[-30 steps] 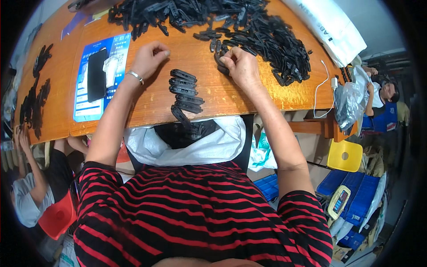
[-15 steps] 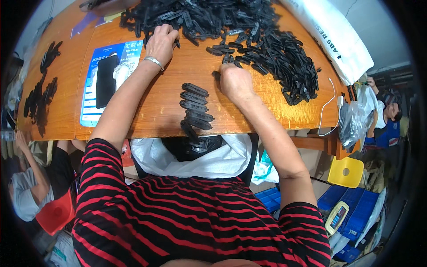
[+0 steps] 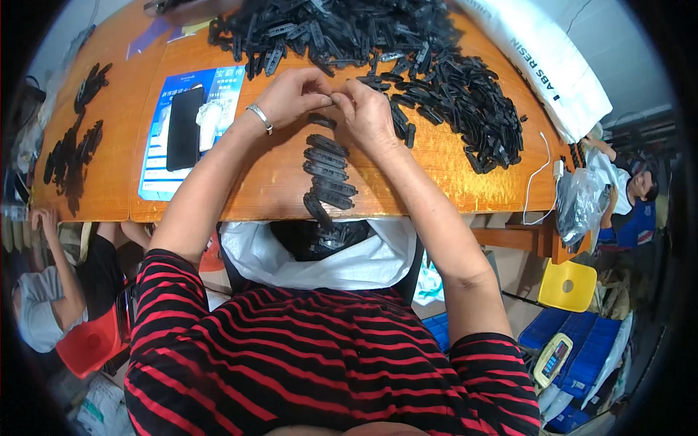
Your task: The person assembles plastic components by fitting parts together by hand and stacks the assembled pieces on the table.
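My left hand (image 3: 292,100) and my right hand (image 3: 369,118) meet above the middle of the table, fingertips nearly touching. Both are closed in a pinch on a small black plastic part (image 3: 334,100), mostly hidden by the fingers. Just below them is another black part (image 3: 322,120); whether it touches a hand I cannot tell. Toward me, several long black plastic parts (image 3: 325,173) form a column down to the table edge, the nearest one lying askew. Beyond my hands spreads a big heap of long black parts (image 3: 320,33), with smaller black pieces (image 3: 465,109) on its right.
Left on the wooden table (image 3: 254,196) lie a blue-white sheet (image 3: 156,185), a black phone (image 3: 184,131) and small black piles (image 3: 73,156). A white sack (image 3: 542,69) lines the right edge, near a white cable (image 3: 529,182). An open white bag (image 3: 254,258) hangs below the front edge.
My left hand has come right and nearer from the big heap. My right hand has moved left from the smaller pieces, and the two now meet. A black part now shows above the column.
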### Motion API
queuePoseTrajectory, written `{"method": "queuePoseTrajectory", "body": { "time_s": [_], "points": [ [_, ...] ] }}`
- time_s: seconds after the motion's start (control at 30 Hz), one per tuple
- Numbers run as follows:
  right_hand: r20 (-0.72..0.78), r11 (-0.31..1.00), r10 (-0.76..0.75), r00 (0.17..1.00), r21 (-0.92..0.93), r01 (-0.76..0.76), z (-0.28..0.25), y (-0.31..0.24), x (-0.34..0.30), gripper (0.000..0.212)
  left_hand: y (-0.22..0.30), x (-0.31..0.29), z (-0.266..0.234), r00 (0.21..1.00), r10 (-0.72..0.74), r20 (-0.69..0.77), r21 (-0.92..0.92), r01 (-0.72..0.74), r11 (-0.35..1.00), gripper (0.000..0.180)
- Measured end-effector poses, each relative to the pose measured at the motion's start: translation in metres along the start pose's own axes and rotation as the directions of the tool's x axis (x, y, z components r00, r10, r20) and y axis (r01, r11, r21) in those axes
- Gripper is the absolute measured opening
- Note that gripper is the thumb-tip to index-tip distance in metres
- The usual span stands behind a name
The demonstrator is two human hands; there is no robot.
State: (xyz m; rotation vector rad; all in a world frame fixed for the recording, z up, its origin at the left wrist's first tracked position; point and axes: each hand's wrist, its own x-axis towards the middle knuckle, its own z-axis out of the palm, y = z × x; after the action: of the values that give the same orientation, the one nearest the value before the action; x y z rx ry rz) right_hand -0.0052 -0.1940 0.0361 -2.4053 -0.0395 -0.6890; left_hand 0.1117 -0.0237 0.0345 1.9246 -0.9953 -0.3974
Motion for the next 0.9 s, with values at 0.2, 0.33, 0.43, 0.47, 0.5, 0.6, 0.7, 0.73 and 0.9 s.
{"method": "queuePoseTrajectory", "body": {
  "time_s": [0.2, 0.33, 0.43, 0.47, 0.5, 0.6, 0.7, 0.73, 0.9],
  "points": [
    [0.272, 0.527, 0.524, 0.807, 0.641, -0.558, 0.007, 0.004, -0.024, 0.014, -0.011, -0.013, 0.010, 0.990, -0.119, 0.071, -0.321, 0.135, 0.937, 0.014],
    [0.327, 0.462, 0.553, 0.767, 0.645, -0.608, 0.011, 0.001, -0.033, 0.017, -0.018, -0.017, 0.016, 0.961, -0.277, 0.000, -0.290, 0.265, 0.920, 0.014],
    [0.368, 0.559, 0.556, 0.745, 0.498, -0.663, 0.009, -0.001, -0.027, 0.017, -0.017, -0.016, 0.021, 0.955, -0.279, -0.104, -0.171, 0.259, 0.951, 0.015],
    [0.373, 0.564, 0.570, 0.732, 0.470, -0.678, 0.008, -0.001, -0.026, 0.018, -0.015, -0.015, 0.022, 0.950, -0.287, -0.126, -0.124, 0.271, 0.954, 0.015],
    [0.379, 0.570, 0.581, 0.720, 0.442, -0.692, 0.008, 0.000, -0.026, 0.018, -0.018, -0.016, 0.024, 0.949, -0.291, -0.123, -0.125, 0.276, 0.953, 0.015],
    [0.388, 0.588, 0.591, 0.707, 0.393, -0.707, 0.011, 0.002, -0.029, 0.021, -0.030, -0.017, 0.031, 0.947, -0.297, -0.124, -0.115, 0.284, 0.952, 0.017],
    [0.383, 0.622, 0.585, 0.715, 0.354, -0.698, 0.012, 0.004, -0.024, 0.022, -0.039, -0.015, 0.035, 0.936, -0.321, -0.146, -0.222, 0.286, 0.932, 0.016],
    [0.380, 0.592, 0.624, 0.683, 0.340, -0.731, 0.008, -0.001, -0.023, 0.025, -0.034, -0.015, 0.036, 0.932, -0.337, -0.132, -0.226, 0.303, 0.926, 0.016],
    [0.364, 0.646, 0.627, 0.689, 0.252, -0.721, 0.017, 0.015, -0.020, 0.030, -0.029, -0.013, 0.039, 0.957, -0.212, -0.198, 0.055, 0.227, 0.972, 0.018]
  ]
}}
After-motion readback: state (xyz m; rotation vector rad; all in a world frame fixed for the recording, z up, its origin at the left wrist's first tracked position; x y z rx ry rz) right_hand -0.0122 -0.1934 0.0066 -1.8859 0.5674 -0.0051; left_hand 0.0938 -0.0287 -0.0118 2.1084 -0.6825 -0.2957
